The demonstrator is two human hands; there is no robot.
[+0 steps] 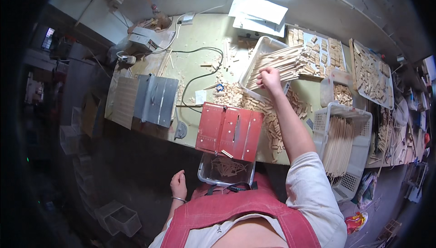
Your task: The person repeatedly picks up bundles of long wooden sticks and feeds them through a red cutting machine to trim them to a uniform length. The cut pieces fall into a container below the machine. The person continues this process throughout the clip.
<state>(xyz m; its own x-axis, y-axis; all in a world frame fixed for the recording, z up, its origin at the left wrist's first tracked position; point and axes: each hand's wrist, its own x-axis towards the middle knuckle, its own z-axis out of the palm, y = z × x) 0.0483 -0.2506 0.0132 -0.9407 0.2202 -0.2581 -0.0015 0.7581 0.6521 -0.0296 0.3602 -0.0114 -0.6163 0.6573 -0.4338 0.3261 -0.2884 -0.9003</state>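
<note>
My right hand (269, 78) reaches over a clear plastic bin (246, 74) on the bench, its fingers curled at a pile of long thin wooden sticks (284, 62). Whether a stick is in those fingers is hidden. The sticks lean over the bin's right rim. Low beside my lap hangs my left hand (178, 184), fingers loosely bent, with nothing visible in it. Directly before me stands a red table saw (230, 130) with a slotted top. One short wooden piece (227, 154) lies near its front edge. Beneath, a clear tub (201, 176) holds thin wooden offcuts (230, 167).
Small cut wooden blocks (276, 135) lie heaped right of the saw. A grey table saw (156, 99) stands left, with a black cable (190, 81) between. At right are a white basket of sticks (361, 135), a block-filled box (342, 94) and block-covered trays (373, 74).
</note>
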